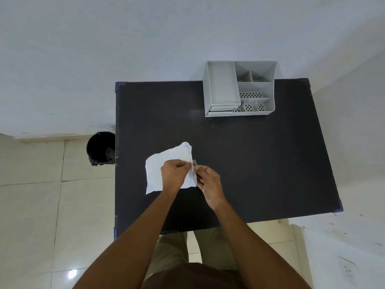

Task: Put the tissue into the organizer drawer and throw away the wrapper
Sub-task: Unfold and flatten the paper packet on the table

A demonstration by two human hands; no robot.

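Observation:
A white tissue [166, 161] lies unfolded over the black table [250, 153], left of centre. My left hand [175, 174] pinches the tissue's right edge. My right hand [209, 182] holds a small clear wrapper [195, 163] right beside that edge, fingertips of both hands nearly touching. The grey organizer [239, 88] stands at the table's far right, its drawer [220, 108] at the lower left front looking shut.
A black waste bin [101, 148] stands on the tiled floor just off the table's left edge. A white wall runs behind the table. A white surface with a socket [348, 270] is at the lower right.

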